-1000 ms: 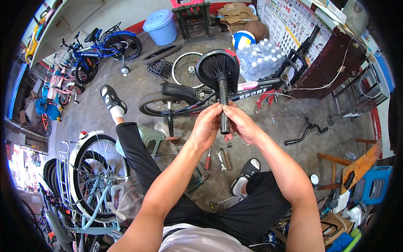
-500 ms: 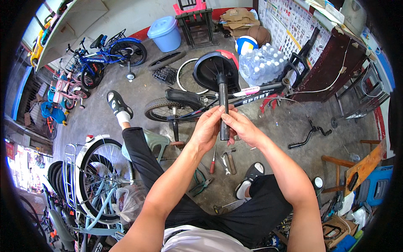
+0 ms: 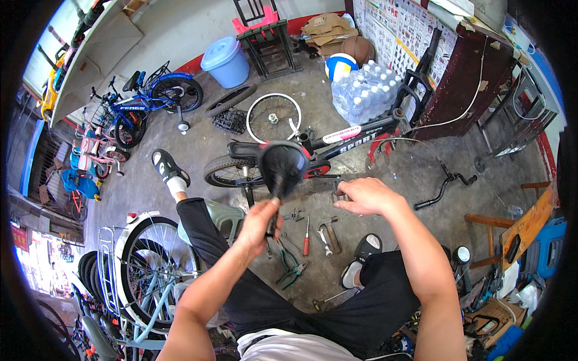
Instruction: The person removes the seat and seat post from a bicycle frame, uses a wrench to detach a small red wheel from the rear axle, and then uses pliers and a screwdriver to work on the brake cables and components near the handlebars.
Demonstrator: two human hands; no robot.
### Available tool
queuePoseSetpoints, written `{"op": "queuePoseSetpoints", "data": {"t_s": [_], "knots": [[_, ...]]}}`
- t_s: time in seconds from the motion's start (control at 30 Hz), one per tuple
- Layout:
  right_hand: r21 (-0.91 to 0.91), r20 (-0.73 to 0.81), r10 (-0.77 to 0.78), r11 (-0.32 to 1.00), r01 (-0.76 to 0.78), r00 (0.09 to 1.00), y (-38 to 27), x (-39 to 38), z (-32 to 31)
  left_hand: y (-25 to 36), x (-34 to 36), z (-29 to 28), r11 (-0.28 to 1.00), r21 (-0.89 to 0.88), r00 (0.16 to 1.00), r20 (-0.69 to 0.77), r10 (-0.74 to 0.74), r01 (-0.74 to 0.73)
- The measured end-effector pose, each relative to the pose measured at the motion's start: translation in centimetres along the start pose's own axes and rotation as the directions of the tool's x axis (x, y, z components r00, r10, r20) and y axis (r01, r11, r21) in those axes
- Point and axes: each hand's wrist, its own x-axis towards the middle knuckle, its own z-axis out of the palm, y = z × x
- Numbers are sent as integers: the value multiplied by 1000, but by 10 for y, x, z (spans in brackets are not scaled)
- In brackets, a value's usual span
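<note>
A black bicycle saddle (image 3: 283, 163) on its dark seat post is in my left hand (image 3: 259, 222), which is closed around the post. The saddle is blurred by motion and hides part of the bike behind it. My right hand (image 3: 365, 197) is apart from the saddle, its thumb and fingers spread. A small dark part, perhaps a pedal, shows at its fingertips; whether they touch it I cannot tell. Beyond both hands, a black and white bicycle frame (image 3: 361, 139) lies on the floor with its rear wheel (image 3: 218, 172) attached.
Pliers (image 3: 292, 268), a screwdriver (image 3: 307, 236), wrenches (image 3: 324, 239) and a hammer (image 3: 333, 233) lie between my feet. A loose wheel (image 3: 274, 118) and bottled water (image 3: 367, 93) are beyond the frame. Handlebars (image 3: 445, 188) lie right; a light-blue bicycle (image 3: 153, 295) stands left.
My right hand has let go of the seat post and moved right. My left hand has carried the saddle left and lower, tilting it.
</note>
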Motion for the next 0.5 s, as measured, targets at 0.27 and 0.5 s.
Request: {"op": "queuePoseSetpoints", "data": {"t_s": [0.27, 0.5], "knots": [[54, -61, 39, 998, -36, 997, 18, -5, -9, 63, 92, 62, 921, 258, 949, -47, 312, -291], [78, -80, 8, 997, -1, 997, 24, 3, -7, 147, 231, 96, 742, 633, 872, -210, 441, -223]]}}
